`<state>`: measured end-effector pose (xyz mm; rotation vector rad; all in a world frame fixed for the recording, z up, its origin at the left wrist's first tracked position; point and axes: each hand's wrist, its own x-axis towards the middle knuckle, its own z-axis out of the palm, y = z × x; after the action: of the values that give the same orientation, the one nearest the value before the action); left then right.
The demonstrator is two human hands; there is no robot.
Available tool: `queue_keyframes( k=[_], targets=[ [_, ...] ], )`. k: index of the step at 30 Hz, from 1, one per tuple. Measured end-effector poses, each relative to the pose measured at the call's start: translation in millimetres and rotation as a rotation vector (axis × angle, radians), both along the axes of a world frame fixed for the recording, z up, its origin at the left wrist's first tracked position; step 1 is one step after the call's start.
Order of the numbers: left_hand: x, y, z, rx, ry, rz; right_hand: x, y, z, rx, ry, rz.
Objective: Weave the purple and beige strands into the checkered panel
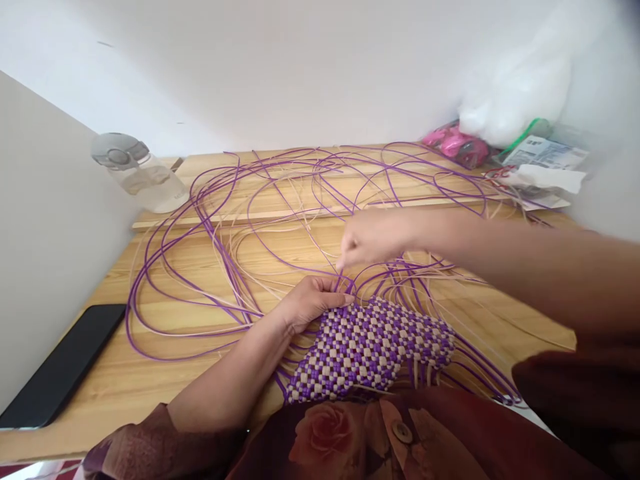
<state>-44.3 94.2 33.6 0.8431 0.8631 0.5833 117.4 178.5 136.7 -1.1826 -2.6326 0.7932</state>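
Note:
A woven piece (370,343) in a purple and beige checked pattern lies close to my body. Long purple and beige strands (200,220) fan out from its edges in wide loops over the wooden table (115,387). My left hand (313,301) grips the upper left edge of the weave, its thumb on top near the base of some purple strands. Just above and to the right, my right hand (367,240) is closed, with its fingertips pinching a purple strand that rises from that edge. The right hand is slightly blurred.
On the left, a black phone (65,363) lies flat near the table edge, with a clear bottle with a grey lid (137,170) behind it. A pink bundle (460,143), white plastic bag (520,100) and papers (545,157) sit at the back right.

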Motion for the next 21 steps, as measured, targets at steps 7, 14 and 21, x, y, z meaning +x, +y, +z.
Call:
queue_keyframes(
  k=[7,14,21],
  targets=[
    [1,-1,-1.3,0.033,0.083,0.101,-7,-27,-17.1,0.009,-0.122,0.319],
    [4,-5,-1.7,0.077,0.067,0.273,-22,-27,-42.3,0.032,-0.024,0.402],
    [5,-2,-3.9,-0.185,0.091,0.348,-29,-19,-44.3,-0.042,-0.013,0.391]
  ],
)
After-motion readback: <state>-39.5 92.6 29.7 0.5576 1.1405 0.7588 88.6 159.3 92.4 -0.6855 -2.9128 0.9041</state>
